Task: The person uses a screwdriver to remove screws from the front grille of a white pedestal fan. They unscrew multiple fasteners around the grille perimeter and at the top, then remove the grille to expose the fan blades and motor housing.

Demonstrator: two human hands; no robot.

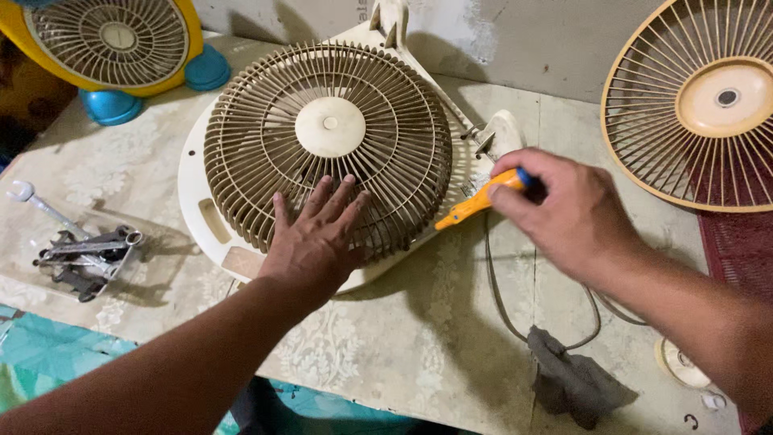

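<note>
Spread flat, left hand (316, 235) pressing the beige fan grille (328, 145), lying face-up on the table (403, 338). Clamped tight, right hand (564, 211) around an orange-handled screwdriver (475, 203), tip probably at the grille's rim. Mid-unfastening, seemingly; needing steady downward pressure and a square tip next.

The left hand (316, 235) lies flat, fingers spread, on the beige fan grille (328, 145) of a fan lying on the table (403, 338). The right hand (564, 211) grips an orange-handled tool (475, 203) pointed at the grille's edge. Wrenches (84, 254) lie at left, a grey rag (573, 383) near the cord.
</note>
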